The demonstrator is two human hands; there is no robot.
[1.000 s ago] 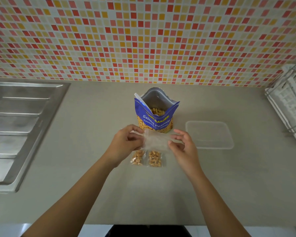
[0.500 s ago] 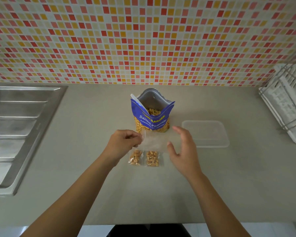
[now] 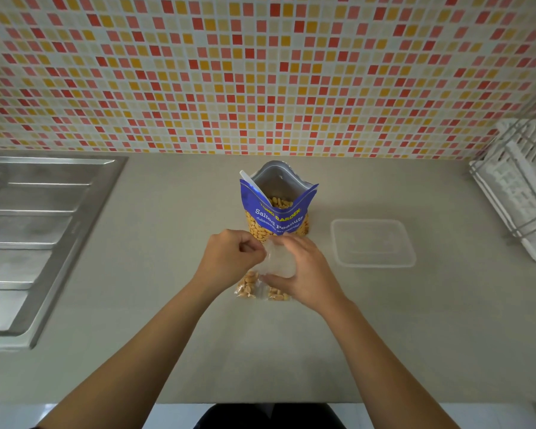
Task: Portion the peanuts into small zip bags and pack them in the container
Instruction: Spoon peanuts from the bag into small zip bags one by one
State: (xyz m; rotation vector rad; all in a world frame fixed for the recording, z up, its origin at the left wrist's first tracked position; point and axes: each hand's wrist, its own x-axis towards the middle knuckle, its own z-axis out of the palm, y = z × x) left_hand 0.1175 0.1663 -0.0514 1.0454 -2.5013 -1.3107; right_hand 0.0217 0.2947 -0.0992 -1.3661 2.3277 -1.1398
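Head view. Count: one peanut pack (image 3: 277, 212), one empty zip bag (image 3: 277, 263), two filled zip bags (image 3: 245, 286), one clear container (image 3: 373, 243), two hands.

The empty zip bag is held above the counter (image 3: 399, 329), at centre, just near of the peanut pack and over the two filled zip bags. It is crumpled between the hands. Its long axis appears to run far to near; which way its mouth faces cannot be told.

The left hand (image 3: 229, 258) pinches the bag's far left edge between thumb and curled fingers. The right hand (image 3: 305, 274) has its fingers curled over the bag's right side, with the thumb under the near edge.

The peanut pack stands upright with its mouth open upward and its printed face toward the near side; peanuts show inside. The filled zip bags lie flat side by side, partly hidden by the hands.

The container lies flat to the right of the pack, apart from it, long axis left to right.

Sink (image 3: 44, 227) at left, dish rack (image 3: 520, 187) at far right, tiled wall (image 3: 260, 72) behind.
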